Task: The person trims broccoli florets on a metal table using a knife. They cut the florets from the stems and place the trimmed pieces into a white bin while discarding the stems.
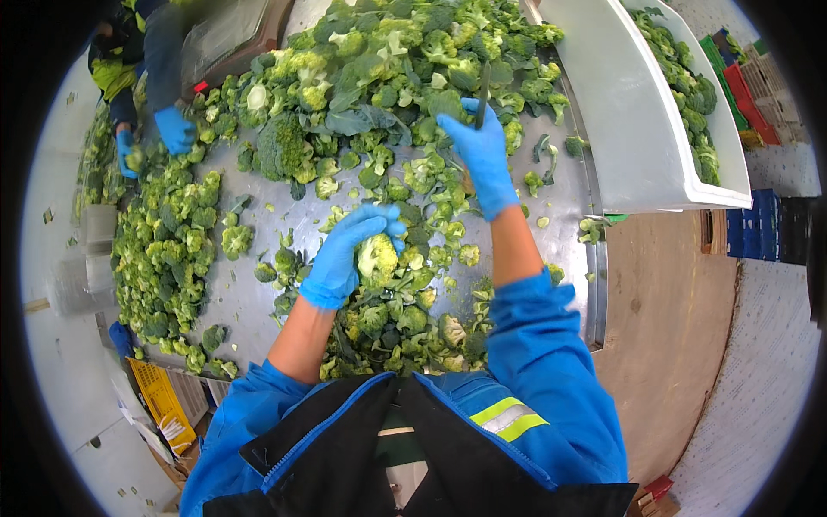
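Observation:
My left hand point(354, 249), in a blue glove, holds a pale yellow-green broccoli piece point(377, 260) over the near middle of a metal table point(252, 284). Farther forward and to the right, my right hand point(478, 142), also gloved in blue, grips a knife point(483, 94) whose dark blade points up and away from me. A large heap of broccoli point(387, 45) fills the far part of the table, beside and beyond my right hand. Cut florets and leaf scraps point(394, 320) lie below my left hand, close to my body.
At the far left, a co-worker's gloved hands point(173, 131) are over another pile of florets point(168, 252). A large white bin point(646, 129) with broccoli stands at the right edge. Stacked crates point(753, 223) are farther right, and a yellow crate point(161, 400) is at lower left.

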Available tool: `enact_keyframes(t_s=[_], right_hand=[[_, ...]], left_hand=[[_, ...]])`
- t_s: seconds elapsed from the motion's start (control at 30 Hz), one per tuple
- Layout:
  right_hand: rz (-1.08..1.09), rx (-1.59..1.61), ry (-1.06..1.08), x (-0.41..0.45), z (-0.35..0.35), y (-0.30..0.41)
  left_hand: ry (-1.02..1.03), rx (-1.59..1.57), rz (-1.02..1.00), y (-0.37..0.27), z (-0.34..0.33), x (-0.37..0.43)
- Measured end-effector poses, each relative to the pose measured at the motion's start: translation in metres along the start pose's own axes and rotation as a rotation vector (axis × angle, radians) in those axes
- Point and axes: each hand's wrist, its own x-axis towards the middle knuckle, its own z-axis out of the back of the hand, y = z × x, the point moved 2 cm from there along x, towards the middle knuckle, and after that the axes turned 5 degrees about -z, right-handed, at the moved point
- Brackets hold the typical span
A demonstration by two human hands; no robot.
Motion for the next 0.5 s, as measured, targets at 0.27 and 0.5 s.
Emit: enact_keyframes(t_s=[0.27, 0.5], right_hand=[[0.650, -0.521, 0.354, -0.127, 0.016, 0.025], [0.518, -0.942, 0.185, -0.149, 0.053, 0.024]], left_hand=[[-0.074, -0.003, 0.092, -0.002, -0.020, 0.025], [0.055, 0.193, -0.011, -0.006, -0.041, 0.015]])
